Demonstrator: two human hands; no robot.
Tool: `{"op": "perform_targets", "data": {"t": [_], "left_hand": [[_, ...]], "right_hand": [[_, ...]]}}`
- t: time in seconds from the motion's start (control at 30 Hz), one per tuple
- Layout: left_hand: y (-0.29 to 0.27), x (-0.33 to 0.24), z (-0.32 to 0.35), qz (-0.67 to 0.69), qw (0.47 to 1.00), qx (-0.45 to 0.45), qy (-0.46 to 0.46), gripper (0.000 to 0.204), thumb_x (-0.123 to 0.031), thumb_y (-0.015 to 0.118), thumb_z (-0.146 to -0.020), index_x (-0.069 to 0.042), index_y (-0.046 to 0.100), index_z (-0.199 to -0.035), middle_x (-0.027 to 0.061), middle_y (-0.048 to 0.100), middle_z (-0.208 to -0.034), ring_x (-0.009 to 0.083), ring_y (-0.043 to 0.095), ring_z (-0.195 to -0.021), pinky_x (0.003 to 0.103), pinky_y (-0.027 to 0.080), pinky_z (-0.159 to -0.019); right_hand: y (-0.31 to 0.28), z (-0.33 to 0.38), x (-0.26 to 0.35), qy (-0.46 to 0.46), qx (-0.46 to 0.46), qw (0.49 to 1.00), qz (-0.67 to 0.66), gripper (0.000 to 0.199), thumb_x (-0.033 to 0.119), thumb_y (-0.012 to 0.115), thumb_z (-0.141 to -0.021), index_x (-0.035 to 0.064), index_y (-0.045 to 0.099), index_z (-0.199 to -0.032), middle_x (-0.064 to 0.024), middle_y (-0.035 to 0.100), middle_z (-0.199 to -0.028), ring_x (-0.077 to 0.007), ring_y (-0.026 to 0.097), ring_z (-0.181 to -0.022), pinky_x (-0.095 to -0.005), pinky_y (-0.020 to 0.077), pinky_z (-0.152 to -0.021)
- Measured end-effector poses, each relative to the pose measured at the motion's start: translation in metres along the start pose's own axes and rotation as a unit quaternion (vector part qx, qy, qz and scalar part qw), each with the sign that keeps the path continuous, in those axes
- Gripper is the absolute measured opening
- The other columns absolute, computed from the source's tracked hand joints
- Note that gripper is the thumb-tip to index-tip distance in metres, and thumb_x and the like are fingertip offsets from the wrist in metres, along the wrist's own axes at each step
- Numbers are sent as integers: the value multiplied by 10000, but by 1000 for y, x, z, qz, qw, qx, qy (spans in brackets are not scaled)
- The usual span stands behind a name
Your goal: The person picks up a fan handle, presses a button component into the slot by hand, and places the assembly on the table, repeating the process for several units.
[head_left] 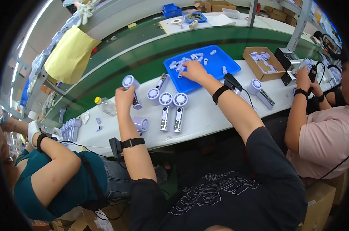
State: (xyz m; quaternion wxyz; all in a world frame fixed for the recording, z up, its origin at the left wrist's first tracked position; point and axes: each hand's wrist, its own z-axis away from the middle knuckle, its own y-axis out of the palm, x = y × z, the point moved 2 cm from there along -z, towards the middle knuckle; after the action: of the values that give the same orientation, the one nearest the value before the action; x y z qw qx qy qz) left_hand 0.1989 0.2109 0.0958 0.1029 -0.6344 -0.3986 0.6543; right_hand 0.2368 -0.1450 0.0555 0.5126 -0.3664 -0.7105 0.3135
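My left hand (125, 99) is closed around a lilac handheld fan (130, 81), its round head upward and its handle showing beside my fingers. My right hand (195, 72) reaches over the left part of a blue tray (230, 67), fingertips bent down in a pinch among small lilac plastic pieces (198, 56). Whatever is between those fingertips is hidden. Between my arms, several similar fans (166, 99) lie on the white table, handles toward me with their inner parts exposed. Another fan (141, 124) lies partly behind my left forearm.
A clear bottle with a yellow cap (105, 105) lies left of my left hand. Right of the tray are a cardboard box (279, 72) of lilac parts and another fan (256, 87). Co-workers sit on both sides, the right one holding a black tool (313, 71). A green conveyor (143, 48) runs behind.
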Motion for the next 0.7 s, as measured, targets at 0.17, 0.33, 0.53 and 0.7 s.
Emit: {"op": "perform_targets", "data": {"t": [0.17,0.33,0.53,0.7], "left_hand": [[10,18,4,-180,981,51,48,715,-505,714,-920,48,658,-1369,278,784,-1180,453,757,-1101,492,588,-1012],[3,12,20,-321,944,59,40,682,-485,698,-954,34,653,-1394,278,762,-1233,438,731,-1168,525,581,-1011],[15,-66,87,-168,955,-54,237,541,-329,756,-974,20,669,-1379,209,749,-1259,380,693,-1231,494,562,-1032],[121,-171,193,93,843,246,469,455,-148,801,-911,-33,704,-1340,168,713,-1347,377,682,-1232,479,540,-1062]], "right_hand": [[24,-10,5,-48,25,998,24,425,272,849,-866,38,798,-1218,-239,773,-1222,-406,740,-1146,-503,594,-1017],[19,-2,7,-18,-42,998,52,336,152,838,-847,21,807,-1155,-215,768,-1142,-430,740,-1056,-508,593,-976],[-82,103,31,-61,-193,952,-231,249,121,889,-869,2,796,-1067,-157,730,-1098,-283,744,-916,-355,606,-771],[-147,262,-15,93,-289,916,-264,181,33,842,-949,-40,788,-1106,-94,702,-1151,-163,733,-958,-275,596,-750]]}}
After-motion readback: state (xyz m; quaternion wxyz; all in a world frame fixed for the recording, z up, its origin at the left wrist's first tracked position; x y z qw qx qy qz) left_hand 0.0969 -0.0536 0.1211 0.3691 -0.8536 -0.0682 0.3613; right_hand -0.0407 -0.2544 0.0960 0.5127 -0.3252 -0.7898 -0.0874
